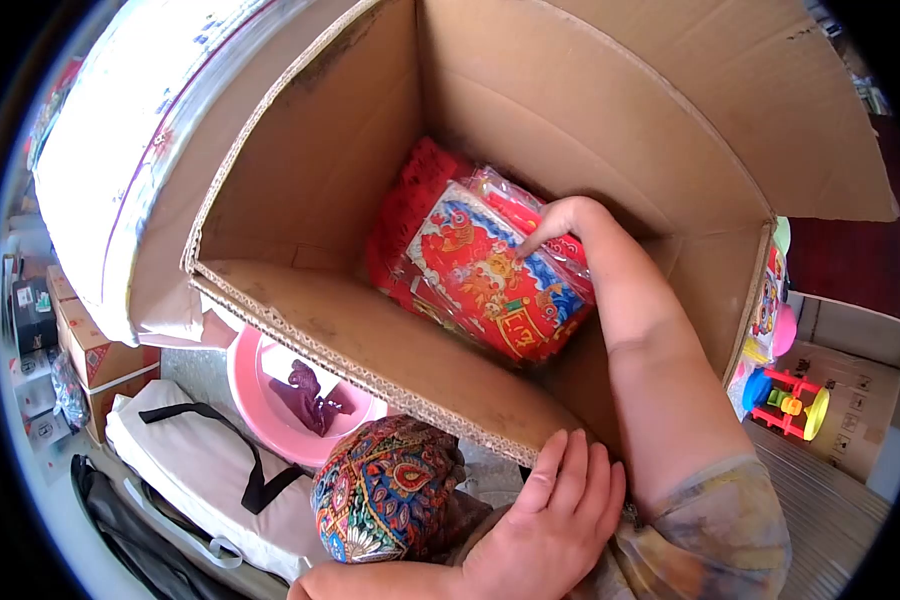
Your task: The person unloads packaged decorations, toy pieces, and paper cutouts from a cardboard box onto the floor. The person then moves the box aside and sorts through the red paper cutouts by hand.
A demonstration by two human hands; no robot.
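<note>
A cluttered floor surrounds the deep cardboard box (320,180). At its bottom lies a red packet (485,275); the right hand (560,226) touches it, its grip unclear from here. The slick-looking wrapping could slip from those fingers. The left hand (553,530) lies flat at the near edge, which leaning could bend. Tall walls hamper the reach. A pink basin (251,400) sits beyond the near-left edge, a toy (791,405) past the right.

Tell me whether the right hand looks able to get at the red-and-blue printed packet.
Very likely yes: the right hand is inside the open cardboard box, touching the red-and-blue printed packet.
</note>
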